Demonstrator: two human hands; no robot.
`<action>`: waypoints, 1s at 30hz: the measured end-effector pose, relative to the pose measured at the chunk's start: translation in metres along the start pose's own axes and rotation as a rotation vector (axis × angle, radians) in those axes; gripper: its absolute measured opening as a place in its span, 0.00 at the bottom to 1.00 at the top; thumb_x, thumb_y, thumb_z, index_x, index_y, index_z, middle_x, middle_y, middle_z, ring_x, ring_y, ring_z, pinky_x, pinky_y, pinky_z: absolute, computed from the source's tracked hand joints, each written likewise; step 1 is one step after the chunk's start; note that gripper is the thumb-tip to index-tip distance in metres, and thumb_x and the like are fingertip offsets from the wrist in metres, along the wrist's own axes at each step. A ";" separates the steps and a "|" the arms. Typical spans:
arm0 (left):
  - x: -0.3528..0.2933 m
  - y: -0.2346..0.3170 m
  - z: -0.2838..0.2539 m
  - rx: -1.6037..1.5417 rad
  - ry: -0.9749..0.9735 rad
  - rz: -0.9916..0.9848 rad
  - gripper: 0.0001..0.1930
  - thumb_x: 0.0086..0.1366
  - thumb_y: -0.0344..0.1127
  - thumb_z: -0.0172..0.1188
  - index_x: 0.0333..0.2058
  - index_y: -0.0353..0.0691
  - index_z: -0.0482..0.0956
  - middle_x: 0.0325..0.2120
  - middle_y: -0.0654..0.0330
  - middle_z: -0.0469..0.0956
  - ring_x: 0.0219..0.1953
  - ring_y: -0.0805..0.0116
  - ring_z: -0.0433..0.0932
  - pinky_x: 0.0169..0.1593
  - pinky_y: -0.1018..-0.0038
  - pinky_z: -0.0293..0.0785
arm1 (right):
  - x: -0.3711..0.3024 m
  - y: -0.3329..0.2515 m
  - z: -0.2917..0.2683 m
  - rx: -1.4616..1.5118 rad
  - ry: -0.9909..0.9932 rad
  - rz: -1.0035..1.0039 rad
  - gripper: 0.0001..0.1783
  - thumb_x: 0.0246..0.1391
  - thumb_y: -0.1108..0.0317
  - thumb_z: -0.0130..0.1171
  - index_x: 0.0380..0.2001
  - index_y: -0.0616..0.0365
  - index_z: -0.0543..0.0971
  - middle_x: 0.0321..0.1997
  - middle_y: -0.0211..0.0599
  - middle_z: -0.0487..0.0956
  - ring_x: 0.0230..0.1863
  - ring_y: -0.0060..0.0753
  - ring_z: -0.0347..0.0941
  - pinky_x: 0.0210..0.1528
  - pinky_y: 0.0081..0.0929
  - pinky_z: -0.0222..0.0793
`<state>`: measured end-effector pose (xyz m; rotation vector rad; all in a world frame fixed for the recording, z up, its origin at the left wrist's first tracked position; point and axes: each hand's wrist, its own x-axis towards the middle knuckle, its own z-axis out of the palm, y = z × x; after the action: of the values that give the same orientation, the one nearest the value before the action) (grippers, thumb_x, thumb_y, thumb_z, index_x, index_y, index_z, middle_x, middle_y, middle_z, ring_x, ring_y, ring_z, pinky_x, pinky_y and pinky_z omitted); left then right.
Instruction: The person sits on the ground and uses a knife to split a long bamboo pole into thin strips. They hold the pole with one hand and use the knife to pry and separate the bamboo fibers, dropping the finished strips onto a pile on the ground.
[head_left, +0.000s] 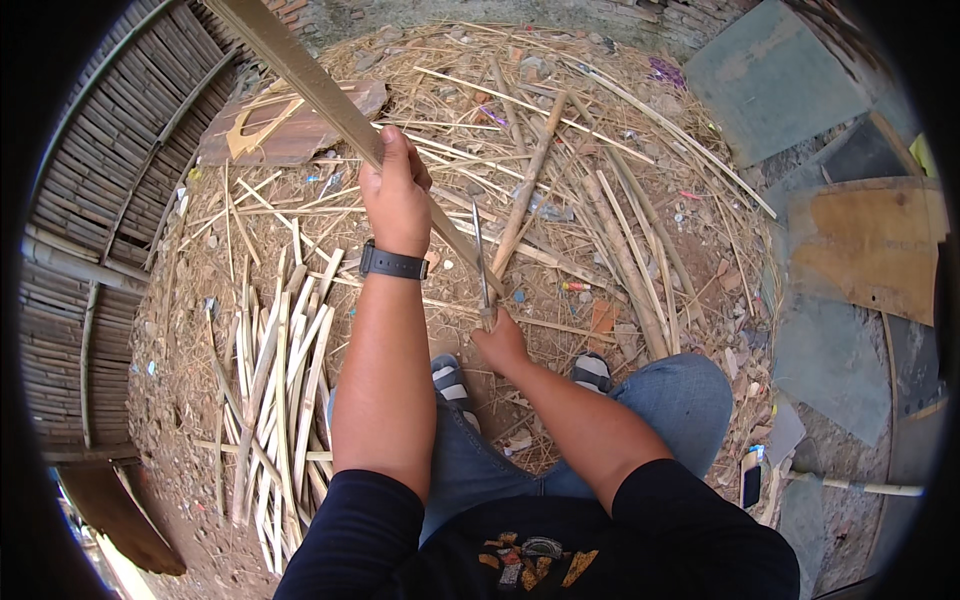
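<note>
Dark sleeves (640, 500) frame the view. Left hand (397, 195) is clenched around a long bamboo strip (330, 95) slanting through its fingers; right hand (500, 343) grips a knife handle, blade (480, 255) rising above its fingers beside the strip's lower end.

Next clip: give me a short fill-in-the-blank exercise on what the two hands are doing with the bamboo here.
1. The left hand grips a long bamboo strip and wears a dark ____ on its wrist.
2. The right hand holds a ____ whose blade meets the strip.
3. A pile of cut slats lies on the ground to the person's ____.
4. The person wears blue ____.

Missing words: watch; knife; left; jeans
</note>
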<state>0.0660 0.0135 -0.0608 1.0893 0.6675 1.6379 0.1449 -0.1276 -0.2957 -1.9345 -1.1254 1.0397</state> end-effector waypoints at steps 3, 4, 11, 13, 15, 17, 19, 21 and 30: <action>-0.002 0.002 0.003 0.017 0.031 0.002 0.19 0.73 0.51 0.50 0.27 0.44 0.66 0.16 0.71 0.58 0.17 0.81 0.54 0.21 0.80 0.50 | 0.002 0.004 0.002 -0.008 0.025 -0.010 0.23 0.43 0.62 0.62 0.42 0.62 0.74 0.34 0.56 0.80 0.39 0.58 0.78 0.44 0.45 0.72; -0.001 0.002 0.002 0.009 0.019 0.000 0.19 0.73 0.51 0.50 0.27 0.44 0.66 0.16 0.71 0.58 0.17 0.81 0.54 0.21 0.80 0.50 | 0.003 0.008 0.004 -0.015 0.029 -0.016 0.23 0.43 0.62 0.62 0.43 0.63 0.74 0.35 0.56 0.80 0.40 0.59 0.78 0.44 0.45 0.73; -0.001 0.000 0.000 0.002 -0.017 0.003 0.19 0.72 0.52 0.51 0.27 0.44 0.66 0.16 0.71 0.58 0.17 0.81 0.54 0.21 0.80 0.50 | -0.001 0.009 0.002 -0.018 0.047 0.004 0.29 0.44 0.61 0.63 0.47 0.67 0.72 0.41 0.61 0.80 0.45 0.61 0.77 0.49 0.45 0.72; 0.000 0.000 0.000 0.006 -0.016 0.007 0.20 0.72 0.52 0.51 0.27 0.44 0.66 0.17 0.71 0.59 0.17 0.81 0.54 0.21 0.80 0.51 | 0.003 0.015 0.003 -0.031 0.002 0.038 0.30 0.44 0.60 0.63 0.48 0.69 0.72 0.42 0.62 0.79 0.46 0.61 0.77 0.50 0.44 0.71; 0.000 -0.001 -0.001 0.009 -0.010 0.011 0.20 0.72 0.52 0.51 0.27 0.45 0.65 0.17 0.70 0.59 0.18 0.81 0.55 0.21 0.80 0.51 | 0.003 0.015 0.003 -0.034 -0.016 0.055 0.29 0.44 0.60 0.63 0.47 0.68 0.72 0.43 0.62 0.79 0.47 0.61 0.76 0.50 0.45 0.71; 0.000 0.000 -0.001 0.013 -0.007 0.007 0.20 0.72 0.52 0.51 0.26 0.45 0.65 0.18 0.70 0.59 0.18 0.81 0.55 0.21 0.80 0.51 | 0.002 0.014 0.003 -0.026 0.001 0.059 0.26 0.44 0.60 0.64 0.44 0.65 0.73 0.42 0.61 0.79 0.48 0.62 0.76 0.50 0.47 0.71; 0.000 0.001 -0.001 0.016 -0.003 0.005 0.20 0.72 0.52 0.51 0.26 0.45 0.65 0.18 0.70 0.59 0.18 0.81 0.55 0.21 0.80 0.52 | 0.001 0.012 0.002 -0.030 0.011 0.057 0.25 0.44 0.60 0.63 0.44 0.65 0.73 0.42 0.61 0.80 0.47 0.61 0.76 0.50 0.47 0.71; 0.000 0.001 -0.001 0.016 0.000 0.004 0.20 0.72 0.52 0.51 0.26 0.45 0.65 0.17 0.70 0.59 0.18 0.81 0.55 0.21 0.80 0.52 | 0.000 0.009 0.001 -0.024 0.013 0.038 0.26 0.45 0.60 0.63 0.45 0.65 0.73 0.41 0.60 0.80 0.46 0.61 0.77 0.49 0.46 0.71; 0.000 0.001 -0.001 0.011 0.015 -0.010 0.19 0.72 0.51 0.51 0.26 0.45 0.65 0.16 0.71 0.59 0.17 0.81 0.54 0.21 0.80 0.51 | 0.000 0.001 0.002 0.022 0.013 -0.024 0.25 0.45 0.60 0.64 0.45 0.63 0.73 0.39 0.56 0.80 0.44 0.58 0.77 0.47 0.45 0.72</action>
<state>0.0642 0.0135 -0.0604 1.0810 0.6911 1.6366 0.1434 -0.1281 -0.2978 -1.9034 -1.1237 1.0210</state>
